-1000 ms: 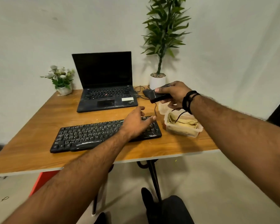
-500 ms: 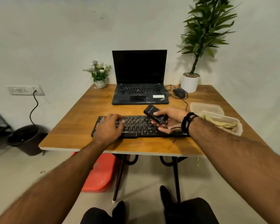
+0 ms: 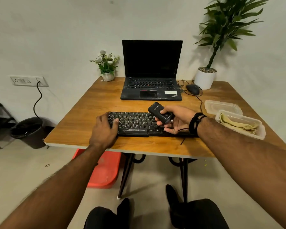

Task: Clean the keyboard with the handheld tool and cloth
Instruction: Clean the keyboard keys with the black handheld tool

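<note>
Right hand (image 3: pixel 177 120) above the right part of the keyboard (image 3: pixel 139 123), fingers curled around a black handheld tool (image 3: pixel 161 114). Left hand (image 3: pixel 104 128) flat, fingers together, on the left keys. Yellow cloth (image 3: pixel 234 123) in container (image 3: pixel 248 131) on wooden table (image 3: pixel 82 123); white wall behind.

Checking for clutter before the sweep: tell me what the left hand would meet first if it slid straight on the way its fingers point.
Probably bare table past the keyboard. The left hand points away and slightly right, and the laptop looks next, though depth is unclear.
</note>
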